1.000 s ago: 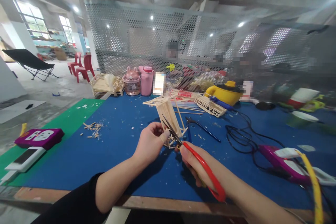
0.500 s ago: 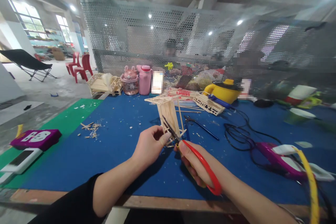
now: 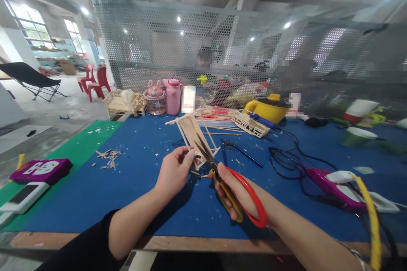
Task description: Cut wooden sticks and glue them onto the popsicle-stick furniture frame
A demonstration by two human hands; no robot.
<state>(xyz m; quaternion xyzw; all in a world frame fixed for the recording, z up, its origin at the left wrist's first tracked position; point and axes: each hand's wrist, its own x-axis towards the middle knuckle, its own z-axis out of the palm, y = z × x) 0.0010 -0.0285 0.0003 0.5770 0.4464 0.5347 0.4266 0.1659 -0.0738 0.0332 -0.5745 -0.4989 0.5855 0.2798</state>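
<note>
My left hand (image 3: 174, 168) pinches the near end of a small wooden stick model (image 3: 193, 132), a frame of thin pale strips with a flat panel, tilted over the blue mat. In my right hand (image 3: 233, 182) is a pair of scissors (image 3: 251, 197) with one red and one yellow handle. Their dark blades are parted and point up and left, close to the model's near end; whether they touch it I cannot tell. Small cut bits of wood (image 3: 199, 173) lie just below the model. Blue-handled pliers (image 3: 243, 152) rest on the mat to its right.
Wood scraps (image 3: 110, 157) lie at left. Behind stand another stick model (image 3: 125, 103), a pink flask (image 3: 173, 97), a stick piece (image 3: 251, 123) and a yellow pot (image 3: 270, 109). Black cables and a purple power strip (image 3: 333, 188) occupy the right; a purple device (image 3: 41, 170) sits far left.
The model has tilted further to the left in my left hand. The scissors have drawn slightly back from it and their blades and handles have spread apart.
</note>
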